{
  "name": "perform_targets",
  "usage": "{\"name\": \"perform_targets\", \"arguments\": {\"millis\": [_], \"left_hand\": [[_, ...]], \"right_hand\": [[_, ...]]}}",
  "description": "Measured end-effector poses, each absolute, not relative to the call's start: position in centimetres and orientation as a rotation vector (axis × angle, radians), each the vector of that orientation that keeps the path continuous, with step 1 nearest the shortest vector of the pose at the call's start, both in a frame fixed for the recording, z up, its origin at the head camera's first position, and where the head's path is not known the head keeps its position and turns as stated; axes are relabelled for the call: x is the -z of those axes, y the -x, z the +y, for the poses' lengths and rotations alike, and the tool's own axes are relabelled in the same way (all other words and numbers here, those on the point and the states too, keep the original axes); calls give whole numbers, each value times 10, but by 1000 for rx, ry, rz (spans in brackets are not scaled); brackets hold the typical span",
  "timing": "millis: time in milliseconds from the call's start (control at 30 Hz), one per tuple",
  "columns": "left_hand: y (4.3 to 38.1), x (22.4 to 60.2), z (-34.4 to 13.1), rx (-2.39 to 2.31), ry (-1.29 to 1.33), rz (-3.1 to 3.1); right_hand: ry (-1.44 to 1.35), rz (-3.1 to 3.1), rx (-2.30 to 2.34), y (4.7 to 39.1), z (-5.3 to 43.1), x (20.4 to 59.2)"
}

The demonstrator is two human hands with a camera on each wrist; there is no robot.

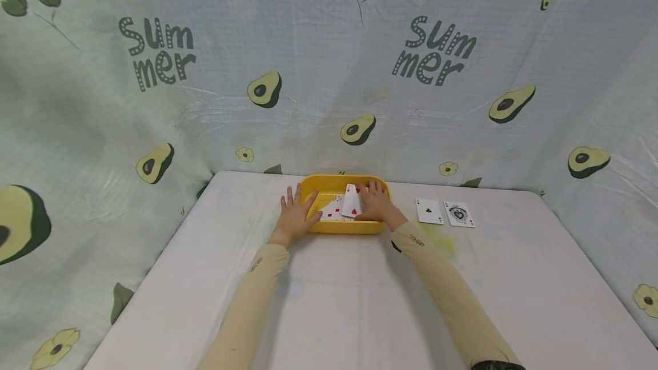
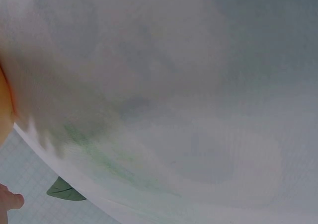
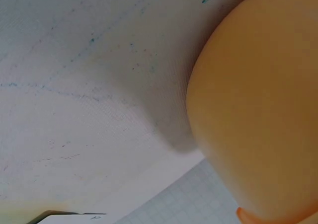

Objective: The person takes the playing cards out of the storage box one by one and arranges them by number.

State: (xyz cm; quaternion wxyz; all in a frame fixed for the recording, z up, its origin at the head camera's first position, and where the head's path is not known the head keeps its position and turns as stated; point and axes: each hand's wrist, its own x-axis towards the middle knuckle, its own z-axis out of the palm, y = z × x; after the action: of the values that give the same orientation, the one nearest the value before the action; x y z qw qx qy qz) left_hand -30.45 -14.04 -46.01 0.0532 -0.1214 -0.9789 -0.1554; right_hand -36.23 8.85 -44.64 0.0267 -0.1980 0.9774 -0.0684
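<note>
A yellow plastic tray (image 1: 349, 227) stands near the table's far edge, its wall filling the right of the right wrist view. Several playing cards (image 1: 329, 210) lie face up inside it. My right hand (image 1: 377, 204) reaches over the tray's right end and grips a hearts card (image 1: 351, 201) between thumb and fingers, overlapping the loose cards. At the tray's left end, my left hand (image 1: 294, 217) lies with fingers spread, its thumb along the near left rim. A left fingertip (image 2: 10, 200) shows at the corner of the left wrist view.
To the tray's right, an ace of clubs (image 1: 429, 211) and an ace with a large ornate emblem (image 1: 459, 214) lie face up side by side on the white table (image 1: 329, 301). An avocado-print cloth (image 1: 308, 44) hangs behind and beside the table.
</note>
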Motion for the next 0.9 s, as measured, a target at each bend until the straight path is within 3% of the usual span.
{"name": "perform_targets", "arguments": {"millis": [900], "left_hand": [[305, 462, -140, 505, 345, -2966]], "right_hand": [[823, 3144, 186, 354, 110, 434]]}}
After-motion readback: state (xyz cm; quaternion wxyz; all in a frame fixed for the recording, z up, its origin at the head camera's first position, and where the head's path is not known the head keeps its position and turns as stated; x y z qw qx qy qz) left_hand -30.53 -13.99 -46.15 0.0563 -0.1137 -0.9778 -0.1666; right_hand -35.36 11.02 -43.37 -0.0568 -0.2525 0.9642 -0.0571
